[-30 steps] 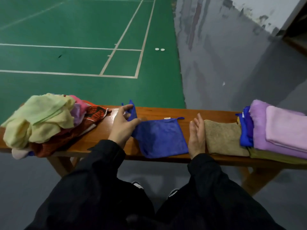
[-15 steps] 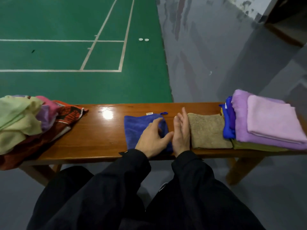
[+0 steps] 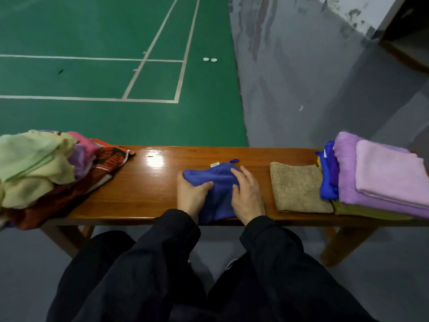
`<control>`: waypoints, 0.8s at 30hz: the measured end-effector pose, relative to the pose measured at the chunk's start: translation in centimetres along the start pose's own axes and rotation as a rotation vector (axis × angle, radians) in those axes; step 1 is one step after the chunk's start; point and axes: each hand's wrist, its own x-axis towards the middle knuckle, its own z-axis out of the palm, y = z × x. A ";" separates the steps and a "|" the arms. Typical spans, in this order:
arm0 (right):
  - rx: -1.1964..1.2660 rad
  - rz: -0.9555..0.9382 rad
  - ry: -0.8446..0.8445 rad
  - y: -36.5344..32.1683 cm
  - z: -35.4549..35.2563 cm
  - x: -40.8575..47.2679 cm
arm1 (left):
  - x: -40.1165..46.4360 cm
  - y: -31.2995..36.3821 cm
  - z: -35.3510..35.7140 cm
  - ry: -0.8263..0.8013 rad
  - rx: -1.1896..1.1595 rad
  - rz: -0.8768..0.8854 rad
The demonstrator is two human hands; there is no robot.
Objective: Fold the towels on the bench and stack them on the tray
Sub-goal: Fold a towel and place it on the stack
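L hand [image 3: 193, 194] pinching blue towel [image 3: 218, 194] w/ thumb, R hand [image 3: 247, 196] pressing it flat w/ straight fingers on tabletop [image 3: 144, 189]; fold prob slipping open if R lifts early.

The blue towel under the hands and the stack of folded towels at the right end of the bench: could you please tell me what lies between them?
In the head view, a folded tan towel lies flat on the bench between the blue towel and the stack.

A green sports-court floor [image 3: 92, 31] with white painted lines [image 3: 148, 49] fills ten o'clock; wet-looking grey concrete floor [image 3: 313, 77] spreads toward two. The glossy brown wooden table [image 3: 139, 189] catches a light glare.
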 end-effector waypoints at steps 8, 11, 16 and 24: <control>0.453 -0.057 0.548 -4.2 -6.2 -4.6 | -1.4 5.4 5.0 -0.323 -0.289 0.168; 0.499 -0.059 0.696 -3.5 -8.9 -6.4 | -2.4 8.1 8.3 -0.409 -0.338 0.189; 0.607 0.025 0.880 -2.7 -13.9 -6.8 | -2.5 8.7 14.1 -0.507 -0.421 0.180; 0.536 0.088 0.846 -0.1 -15.5 -7.8 | -1.2 1.2 15.6 -0.473 0.228 0.248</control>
